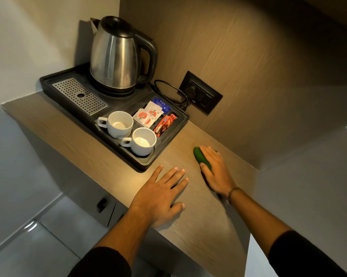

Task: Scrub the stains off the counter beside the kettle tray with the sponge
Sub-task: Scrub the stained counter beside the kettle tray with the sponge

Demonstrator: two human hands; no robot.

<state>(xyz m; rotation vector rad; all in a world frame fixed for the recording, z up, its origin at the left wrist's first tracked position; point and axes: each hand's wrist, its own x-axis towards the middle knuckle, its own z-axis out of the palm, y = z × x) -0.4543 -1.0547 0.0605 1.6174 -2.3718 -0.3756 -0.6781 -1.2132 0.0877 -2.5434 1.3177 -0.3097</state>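
A green sponge lies on the wooden counter to the right of the black kettle tray. My right hand presses flat on top of it, fingers over its far side and thumb along its near edge, so most of the sponge is hidden. My left hand rests palm down on the counter with its fingers spread, just in front of the tray's near corner and holding nothing. I cannot make out any stains on the wood.
The tray carries a steel kettle, a metal drip grate, two white cups and sachets. A black wall socket with the kettle's cord sits behind the tray. The counter's front edge drops to a tiled floor.
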